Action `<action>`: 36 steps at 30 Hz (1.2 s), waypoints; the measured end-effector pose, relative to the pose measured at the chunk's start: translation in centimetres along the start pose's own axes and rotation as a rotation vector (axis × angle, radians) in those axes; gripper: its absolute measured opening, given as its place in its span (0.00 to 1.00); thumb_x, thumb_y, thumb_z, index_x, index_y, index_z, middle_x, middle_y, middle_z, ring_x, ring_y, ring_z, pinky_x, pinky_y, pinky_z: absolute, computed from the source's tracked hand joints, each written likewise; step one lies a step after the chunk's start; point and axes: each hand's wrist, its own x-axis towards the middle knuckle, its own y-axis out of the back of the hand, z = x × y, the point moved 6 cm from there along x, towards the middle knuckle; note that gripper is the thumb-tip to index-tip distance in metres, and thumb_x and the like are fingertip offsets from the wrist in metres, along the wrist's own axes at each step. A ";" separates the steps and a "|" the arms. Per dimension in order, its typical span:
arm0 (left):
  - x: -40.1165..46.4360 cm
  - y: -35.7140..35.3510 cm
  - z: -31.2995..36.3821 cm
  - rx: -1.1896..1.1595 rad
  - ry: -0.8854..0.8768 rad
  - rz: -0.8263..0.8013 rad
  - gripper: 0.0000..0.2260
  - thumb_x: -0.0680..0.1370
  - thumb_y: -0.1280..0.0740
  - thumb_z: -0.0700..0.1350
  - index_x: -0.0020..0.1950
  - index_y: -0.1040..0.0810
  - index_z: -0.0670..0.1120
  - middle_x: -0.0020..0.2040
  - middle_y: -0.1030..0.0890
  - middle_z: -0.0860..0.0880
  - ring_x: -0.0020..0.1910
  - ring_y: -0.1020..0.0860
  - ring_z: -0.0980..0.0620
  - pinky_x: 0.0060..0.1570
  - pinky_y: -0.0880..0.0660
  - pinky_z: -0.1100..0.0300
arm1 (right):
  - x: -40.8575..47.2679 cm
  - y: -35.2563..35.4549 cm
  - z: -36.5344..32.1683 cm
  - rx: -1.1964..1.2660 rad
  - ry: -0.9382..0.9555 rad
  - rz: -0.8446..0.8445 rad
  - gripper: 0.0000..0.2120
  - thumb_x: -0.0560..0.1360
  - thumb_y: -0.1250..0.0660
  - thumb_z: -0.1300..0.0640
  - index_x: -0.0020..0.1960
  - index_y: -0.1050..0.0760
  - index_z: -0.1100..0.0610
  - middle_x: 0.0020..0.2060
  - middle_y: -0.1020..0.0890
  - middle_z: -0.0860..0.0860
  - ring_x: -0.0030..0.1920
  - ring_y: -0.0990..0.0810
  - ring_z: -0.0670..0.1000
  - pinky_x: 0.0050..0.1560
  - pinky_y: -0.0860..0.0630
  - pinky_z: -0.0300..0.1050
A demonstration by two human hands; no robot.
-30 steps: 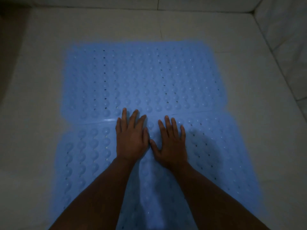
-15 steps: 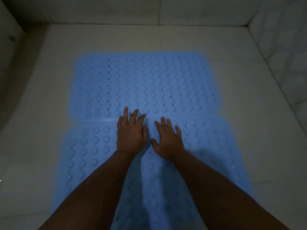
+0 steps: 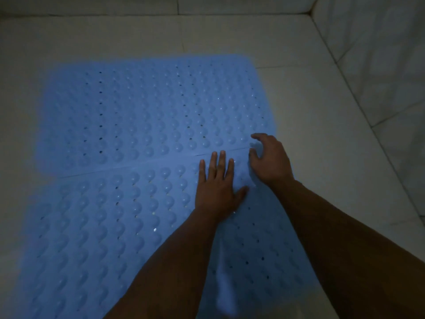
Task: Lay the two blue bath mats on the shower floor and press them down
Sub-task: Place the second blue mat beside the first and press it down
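Two blue bath mats with rows of round bumps and small holes lie edge to edge on the pale shower floor. The far mat (image 3: 147, 107) spreads flat behind the seam; the near mat (image 3: 96, 226) runs down to the bottom of the view. My left hand (image 3: 218, 187) lies flat, palm down with fingers spread, on the near mat just below the seam. My right hand (image 3: 269, 157) hovers at the right end of the seam with its fingers curled loosely, holding nothing that I can see. A raised crease shows in the near mat between my forearms.
The shower floor (image 3: 322, 139) is pale tile. A low back wall (image 3: 207, 5) runs along the top of the view, and a tiled side wall (image 3: 379, 54) rises at the right, meeting it in the far right corner. The light is dim.
Both hands have shifted right along the seam. My right hand has lifted from flat on the mat and curled its fingers at the seam's right end. The view has swung left.
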 end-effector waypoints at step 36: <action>0.3 4.4 -3.5 -0.205 0.145 0.225 0.19 0.82 0.39 0.51 0.70 0.21 0.49 0.76 0.26 0.46 0.80 0.36 0.43 0.73 0.33 0.43 | -6.4 -6.9 0.8 -0.491 0.098 -0.131 0.40 0.79 0.58 0.30 0.82 0.46 0.52 0.83 0.49 0.56 0.83 0.51 0.57 0.78 0.54 0.70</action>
